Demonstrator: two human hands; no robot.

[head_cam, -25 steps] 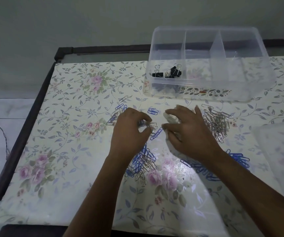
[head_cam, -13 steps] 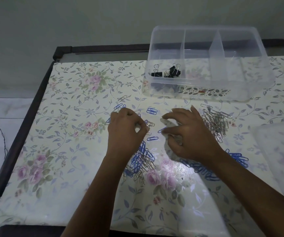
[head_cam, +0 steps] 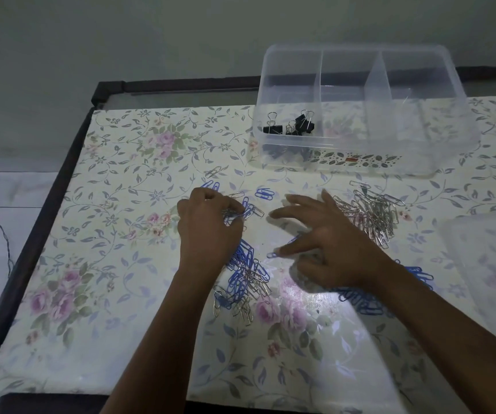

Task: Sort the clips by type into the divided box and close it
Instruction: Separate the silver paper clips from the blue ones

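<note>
Left hand (head_cam: pixel 208 231) lies knuckles-up, its fingers curled round a small bunch of clips (head_cam: pixel 242 211); the fingers hide how many it pinches. Right hand (head_cam: pixel 330 249) is spread, fingers apart and holding nothing, with the thumb tip touching a lone blue clip (head_cam: pixel 271 255).

Between the two wrists, just below the left hand, lies a mixed heap (head_cam: pixel 246 282) of blue and silver clips. A silver pile (head_cam: pixel 369 213) sits just past the right hand's outer fingers. A blue pile (head_cam: pixel 420 274) is largely covered by the right forearm.

Well beyond the right hand stands the divided box (head_cam: pixel 450 130), open, with black binder clips (head_cam: pixel 291 127) in its leftmost compartment. A pale, blurred lid (head_cam: pixel 486 264) is cut off at the frame edge beside the right forearm.

Half a second ago the right hand's thumb and forefinger were drawn together near a blue clip; now they have splayed apart. The left hand has stayed on the same bunch, and the box has not moved.
</note>
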